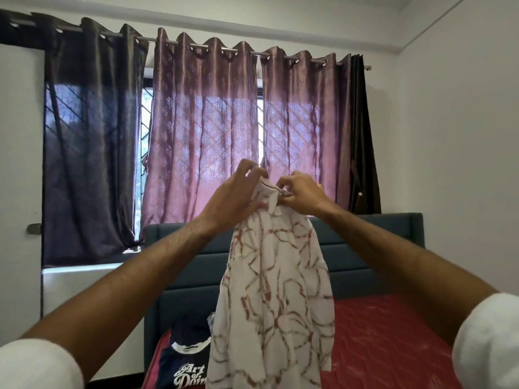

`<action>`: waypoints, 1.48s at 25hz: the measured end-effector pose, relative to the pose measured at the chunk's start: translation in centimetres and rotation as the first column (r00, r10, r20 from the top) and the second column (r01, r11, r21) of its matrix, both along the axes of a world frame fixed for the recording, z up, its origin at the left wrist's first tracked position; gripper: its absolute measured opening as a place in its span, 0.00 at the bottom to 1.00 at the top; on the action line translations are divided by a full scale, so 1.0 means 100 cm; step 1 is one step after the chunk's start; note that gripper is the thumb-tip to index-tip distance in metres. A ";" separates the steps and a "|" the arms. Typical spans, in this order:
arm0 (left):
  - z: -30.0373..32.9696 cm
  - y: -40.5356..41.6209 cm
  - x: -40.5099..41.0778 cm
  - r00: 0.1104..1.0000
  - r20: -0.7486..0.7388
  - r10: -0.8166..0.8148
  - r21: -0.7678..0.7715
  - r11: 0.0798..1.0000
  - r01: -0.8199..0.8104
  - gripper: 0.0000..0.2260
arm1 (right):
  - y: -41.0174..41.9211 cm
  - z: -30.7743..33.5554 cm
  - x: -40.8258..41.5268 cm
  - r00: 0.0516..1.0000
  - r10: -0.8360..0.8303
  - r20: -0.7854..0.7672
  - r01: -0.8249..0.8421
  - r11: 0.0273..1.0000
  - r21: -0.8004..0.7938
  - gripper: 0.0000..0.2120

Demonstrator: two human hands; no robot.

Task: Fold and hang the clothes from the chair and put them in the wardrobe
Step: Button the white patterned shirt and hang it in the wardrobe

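A white shirt with a reddish-brown flower print point(273, 299) hangs in front of me at arm's length, held up by its collar. My left hand point(238, 192) grips the left side of the collar, fingers curled over the fabric. My right hand point(299, 193) pinches the collar's right side close beside it. The shirt's body drapes straight down over the bed. No hanger, chair or wardrobe shows in the head view.
A bed with a red mattress point(393, 346) and a dark teal headboard point(365, 248) stands ahead. A navy T-shirt with white lettering point(185, 366) lies on its left side. Purple curtains point(202, 130) cover the window behind. White walls close in left and right.
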State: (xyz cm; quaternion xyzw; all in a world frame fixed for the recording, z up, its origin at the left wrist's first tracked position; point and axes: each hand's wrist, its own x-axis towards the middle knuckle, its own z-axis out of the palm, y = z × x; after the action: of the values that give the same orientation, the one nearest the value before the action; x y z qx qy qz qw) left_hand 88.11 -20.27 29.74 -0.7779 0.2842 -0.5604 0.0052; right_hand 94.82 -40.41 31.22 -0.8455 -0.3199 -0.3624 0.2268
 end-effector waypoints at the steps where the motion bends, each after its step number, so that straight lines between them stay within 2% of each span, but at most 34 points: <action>1: -0.013 0.000 0.006 0.996 -0.068 -0.049 -0.069 0.997 0.044 0.30 | -0.004 -0.001 0.003 1.000 -0.029 0.001 0.029 1.000 -0.004 0.05; 2: -0.028 0.000 0.012 0.983 -0.159 -0.093 -0.162 0.984 0.067 0.34 | -0.011 -0.001 0.007 0.999 -0.049 0.004 0.049 0.999 -0.003 0.04; 3: -0.045 0.002 0.017 0.953 -0.275 -0.128 -0.265 0.963 0.053 0.34 | -0.020 -0.001 0.010 0.998 -0.067 0.006 0.067 0.998 -0.001 0.03; 4: -0.060 0.004 0.019 0.906 -0.403 -0.128 -0.328 0.945 -0.013 0.27 | -0.030 -0.002 0.012 0.997 -0.079 -0.015 0.079 0.997 0.006 0.04; 6: -0.091 0.014 0.028 0.779 -0.624 -0.064 -0.347 0.916 -0.202 0.09 | -0.051 -0.005 0.012 0.991 -0.097 -0.094 0.098 0.995 0.004 0.04; 7: -0.105 0.018 0.032 0.760 -0.648 -0.049 -0.361 0.899 -0.250 0.08 | -0.062 -0.009 0.012 0.983 -0.136 -0.126 0.136 0.991 -0.009 0.04; 9: -0.117 0.020 0.036 0.822 -0.568 -0.037 -0.442 0.857 -0.266 0.07 | -0.083 -0.022 0.013 0.960 -0.255 -0.118 0.252 0.967 -0.044 0.04; 12: -0.096 0.009 0.025 0.906 -0.421 -0.050 -0.536 0.819 -0.204 0.07 | -0.099 -0.032 0.009 0.922 -0.379 0.080 0.385 0.920 -0.076 0.05; 14: -0.076 0.008 0.008 0.925 -0.376 0.057 -0.450 0.861 -0.236 0.06 | -0.100 -0.024 0.004 0.904 -0.384 0.187 0.402 0.913 -0.069 0.05; 16: -0.061 0.019 -0.010 0.919 -0.339 0.201 -0.266 0.917 -0.298 0.07 | -0.105 -0.006 -0.004 0.946 -0.286 0.151 0.303 0.948 -0.097 0.06; 17: -0.053 0.028 -0.023 0.899 -0.393 0.195 -0.203 0.935 -0.291 0.11 | -0.110 0.005 -0.009 0.982 -0.180 0.053 0.185 0.973 -0.141 0.06; 18: -0.047 0.036 -0.037 0.843 -0.528 0.104 -0.202 0.948 -0.244 0.15 | -0.114 0.014 -0.017 0.993 -0.061 -0.102 0.041 0.982 -0.184 0.07; 19: -0.042 0.043 -0.051 0.732 -0.679 -0.051 -0.264 0.948 -0.178 0.17 | -0.118 0.018 -0.024 0.958 0.040 -0.283 -0.099 0.975 -0.198 0.08; 20: -0.041 0.051 -0.065 0.569 -0.796 -0.208 -0.349 0.925 -0.150 0.16 | -0.120 0.018 -0.030 0.884 0.109 -0.456 -0.209 0.962 -0.176 0.11; 21: -0.043 0.060 -0.075 0.416 -0.849 -0.325 -0.421 0.892 -0.163 0.14 | -0.120 0.013 -0.033 0.782 0.154 -0.604 -0.283 0.951 -0.124 0.17; 22: -0.048 0.069 -0.084 0.308 -0.860 -0.407 -0.474 0.860 -0.188 0.12 | -0.119 0.007 -0.034 0.659 0.181 -0.730 -0.336 0.939 -0.071 0.23; 24: -0.065 0.082 -0.097 0.187 -0.812 -0.553 -0.583 0.785 -0.209 0.13 | -0.111 -0.011 -0.027 0.396 0.230 -0.889 -0.467 0.884 0.021 0.30; 26: -0.080 0.094 -0.105 0.114 -0.694 -0.710 -0.717 0.671 -0.187 0.26 | -0.098 -0.028 -0.018 0.233 0.355 -0.906 -0.543 0.820 0.181 0.27; 28: -0.088 0.104 -0.110 0.114 -0.577 -0.808 -0.815 0.564 -0.129 0.31 | -0.083 -0.039 -0.005 0.156 0.519 -0.841 -0.523 0.765 0.375 0.31; 30: -0.094 0.121 -0.102 0.130 -0.555 -0.822 -0.832 0.543 -0.114 0.31 | -0.064 -0.050 0.017 0.104 0.586 -0.804 -0.489 0.734 0.471 0.36; 31: -0.101 0.134 -0.091 0.131 -0.565 -0.815 -0.824 0.550 -0.133 0.32 | -0.051 -0.060 0.033 0.070 0.582 -0.810 -0.481 0.731 0.484 0.32; 33: -0.121 0.161 -0.064 0.138 -0.626 -0.768 -0.773 0.588 -0.239 0.33 | -0.024 -0.088 0.063 0.091 0.511 -0.855 -0.464 0.781 0.418 0.16; 34: -0.136 0.175 -0.048 0.154 -0.694 -0.703 -0.710 0.633 -0.309 0.28 | -0.009 -0.107 0.078 0.145 0.435 -0.889 -0.458 0.826 0.329 0.14; 35: -0.153 0.190 -0.028 0.185 -0.791 -0.583 -0.607 0.715 -0.347 0.20 | 0.009 -0.128 0.094 0.233 0.327 -0.916 -0.453 0.870 0.195 0.14; 36: -0.175 0.205 -0.005 0.234 -0.900 -0.368 -0.433 0.816 -0.384 0.11 | 0.028 -0.152 0.110 0.343 0.194 -0.919 -0.443 0.896 0.024 0.17; 37: -0.199 0.218 0.018 0.277 -0.953 -0.123 -0.235 0.879 -0.416 0.04 | 0.047 -0.180 0.125 0.462 0.058 -0.885 -0.423 0.891 -0.163 0.16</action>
State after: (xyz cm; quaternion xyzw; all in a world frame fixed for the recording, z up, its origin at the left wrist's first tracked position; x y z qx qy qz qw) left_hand 89.92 1.54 9.85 -0.9570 0.0192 -0.0319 -0.2878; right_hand 107.37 -35.73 13.26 -0.8821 -0.3423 0.2102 0.2460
